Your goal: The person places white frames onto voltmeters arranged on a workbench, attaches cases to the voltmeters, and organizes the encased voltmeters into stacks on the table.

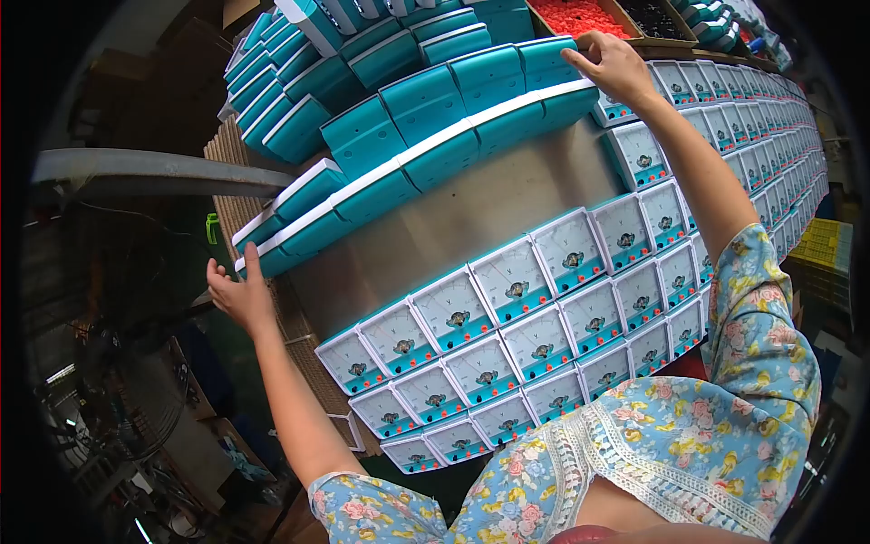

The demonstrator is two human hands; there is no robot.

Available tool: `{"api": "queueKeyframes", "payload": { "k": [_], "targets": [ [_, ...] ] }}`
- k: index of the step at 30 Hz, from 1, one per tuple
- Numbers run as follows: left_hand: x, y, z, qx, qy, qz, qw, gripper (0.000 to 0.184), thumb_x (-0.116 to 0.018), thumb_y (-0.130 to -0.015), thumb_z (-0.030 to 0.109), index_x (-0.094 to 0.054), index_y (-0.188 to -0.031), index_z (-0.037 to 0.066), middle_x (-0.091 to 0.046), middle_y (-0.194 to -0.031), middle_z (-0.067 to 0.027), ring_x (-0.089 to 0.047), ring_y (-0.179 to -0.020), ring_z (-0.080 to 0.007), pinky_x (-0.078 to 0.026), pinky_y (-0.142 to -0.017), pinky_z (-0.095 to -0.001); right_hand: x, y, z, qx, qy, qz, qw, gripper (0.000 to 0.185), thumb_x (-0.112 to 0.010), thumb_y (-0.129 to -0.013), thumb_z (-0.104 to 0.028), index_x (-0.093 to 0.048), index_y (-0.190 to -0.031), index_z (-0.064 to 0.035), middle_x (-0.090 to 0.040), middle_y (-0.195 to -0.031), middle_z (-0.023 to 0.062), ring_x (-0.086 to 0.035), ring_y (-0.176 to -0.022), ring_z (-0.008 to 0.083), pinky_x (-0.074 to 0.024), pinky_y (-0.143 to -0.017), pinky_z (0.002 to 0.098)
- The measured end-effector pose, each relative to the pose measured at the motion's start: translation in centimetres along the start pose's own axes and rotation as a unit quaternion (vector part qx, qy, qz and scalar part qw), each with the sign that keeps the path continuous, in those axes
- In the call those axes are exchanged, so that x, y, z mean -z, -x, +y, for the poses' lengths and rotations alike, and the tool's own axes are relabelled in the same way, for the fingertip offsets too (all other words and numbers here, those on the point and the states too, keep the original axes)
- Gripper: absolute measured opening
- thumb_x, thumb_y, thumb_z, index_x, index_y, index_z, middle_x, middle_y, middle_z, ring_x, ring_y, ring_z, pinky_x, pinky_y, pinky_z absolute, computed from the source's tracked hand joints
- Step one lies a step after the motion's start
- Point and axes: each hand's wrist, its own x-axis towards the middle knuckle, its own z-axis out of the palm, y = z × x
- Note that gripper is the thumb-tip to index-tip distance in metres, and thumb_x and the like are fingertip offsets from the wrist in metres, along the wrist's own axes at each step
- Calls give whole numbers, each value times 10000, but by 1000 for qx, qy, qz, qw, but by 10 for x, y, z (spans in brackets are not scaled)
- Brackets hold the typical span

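Note:
A long curved row of teal-and-white voltmeters (471, 136) stands on edge, backs toward me, across the far side of the metal tabletop. My left hand (243, 295) is at its left end, thumb against the end voltmeter and fingers around the outer side. At the right end, my right hand (618, 71) has its thumb and fingers on the last voltmeter. The row lies between both hands; their palm sides are partly hidden. Nearer me, finished-looking voltmeters (517, 288) lie face up in several rows, with V dials and red and black terminals.
More teal housings (299, 82) are piled behind the row. Boxes of red parts (580, 16) and black parts (654, 18) stand at the back right. Further voltmeters (752, 136) line the right side. A grey metal bar (163, 168) reaches in from the left, near stacked cardboard (237, 154).

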Motion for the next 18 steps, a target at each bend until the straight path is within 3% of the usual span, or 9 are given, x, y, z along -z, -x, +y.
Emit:
{"api": "queueKeyframes", "payload": {
  "k": [1, 2, 3, 5, 6, 7, 10, 14, 18],
  "targets": [
    [8, 8, 33, -120, 8, 74, 990, 696, -749, -770, 427, -485, -1249, -4, -555, -1102, -168, -490, -1076, -293, -418, -931, -407, -10, -8, 11, 52, -15, 95, 994, 725, -516, -813, -698, -607, -1198, -90, -631, -1146, 165, -587, -1094, 316, -450, -937, 426],
    [7, 12, 69, -191, 95, 81, 974, 570, -711, -816, 340, -503, -1219, -5, -559, -1090, -155, -506, -1070, -293, -419, -933, -404, -22, -17, 19, 52, -48, 99, 993, 777, -545, -803, -691, -535, -1296, -90, -565, -1250, 201, -528, -1181, 352, -402, -1003, 435],
    [2, 17, 109, -232, 199, 13, 952, 438, -669, -856, 269, -552, -1193, 14, -584, -1072, -126, -532, -997, -253, -419, -912, -381, -34, -23, 21, 38, -72, 93, 992, 748, -565, -816, -652, -526, -1310, -92, -567, -1253, 198, -531, -1183, 346, -405, -1005, 431],
    [-29, 8, 158, -304, 214, -175, 912, 383, -620, -875, 241, -579, -1206, 52, -605, -1150, -138, -532, -1129, -254, -421, -938, -358, -53, -39, 19, 15, -119, 86, 989, 696, -606, -842, -573, -510, -1340, -95, -571, -1259, 192, -537, -1186, 334, -411, -1010, 421],
    [-55, 3, 178, -349, 223, -198, 888, 380, -632, -839, 237, -599, -1157, 33, -620, -1150, -138, -537, -1104, -309, -421, -955, -387, -58, -47, 23, 10, -216, 9, 976, 835, -562, -790, -698, -476, -1371, -104, -508, -1295, 261, -452, -1263, 391, -368, -1048, 452],
    [-78, -2, 192, -375, 161, -228, 884, 480, -650, -836, 280, -561, -1251, 56, -594, -1219, -152, -530, -1157, -305, -398, -1001, -375, -55, -45, 18, 23, -257, -40, 965, 771, -569, -797, -684, -486, -1374, -179, -467, -1333, 265, -422, -1292, 388, -387, -1033, 464],
    [-121, -20, 222, -337, 52, -336, 878, 636, -742, -723, 338, -556, -1274, 80, -591, -1239, -170, -554, -1153, -326, -427, -994, -395, -55, -41, 10, 68, -163, -93, 980, 581, -561, -835, -641, -503, -1343, -366, -382, -1397, 250, -418, -1285, 404, -389, -1040, 465],
    [-131, -24, 227, -259, 47, -421, 868, 572, -726, -728, 381, -598, -1235, 147, -638, -1140, -119, -572, -1106, -292, -415, -975, -398, -49, -34, -3, 101, -80, -116, 985, 541, -532, -845, -649, -521, -1317, -387, -373, -1383, 251, -348, -1276, 485, -333, -1041, 569],
    [-93, -1, 218, -332, 65, -370, 865, 462, -715, -761, 383, -643, -1148, 142, -625, -1042, -130, -588, -1037, -293, -429, -922, -417, -39, -27, 6, 119, -131, -207, 962, 579, -523, -828, -685, -500, -1332, -401, -371, -1396, 242, -281, -1324, 472, -255, -1050, 615]
  ]
}}
